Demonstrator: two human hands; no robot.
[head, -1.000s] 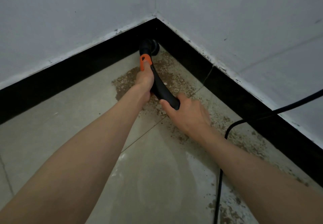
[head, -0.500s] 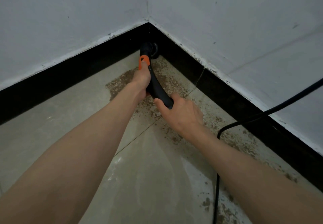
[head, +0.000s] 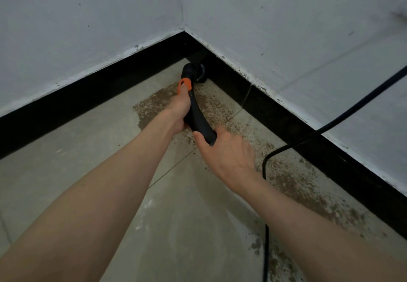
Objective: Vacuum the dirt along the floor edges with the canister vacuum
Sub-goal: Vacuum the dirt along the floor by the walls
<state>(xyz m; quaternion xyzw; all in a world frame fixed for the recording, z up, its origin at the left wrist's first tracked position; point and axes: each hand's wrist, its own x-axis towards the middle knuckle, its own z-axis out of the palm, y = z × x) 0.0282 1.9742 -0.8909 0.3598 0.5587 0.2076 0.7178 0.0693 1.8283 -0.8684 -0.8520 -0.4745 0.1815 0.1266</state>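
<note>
My left hand (head: 179, 107) wraps the curved black vacuum handle (head: 199, 118) just below its orange button (head: 184, 85); my right hand (head: 229, 151) curls its grip round the near end. The round black nozzle (head: 196, 71) sits in the far corner, brown dirt (head: 293, 180) trailing along the right black baseboard (head: 308, 136).

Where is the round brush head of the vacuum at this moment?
In the head view the brush head sits on the floor in the room corner, against the black skirting board, just beyond the left hand.
</note>
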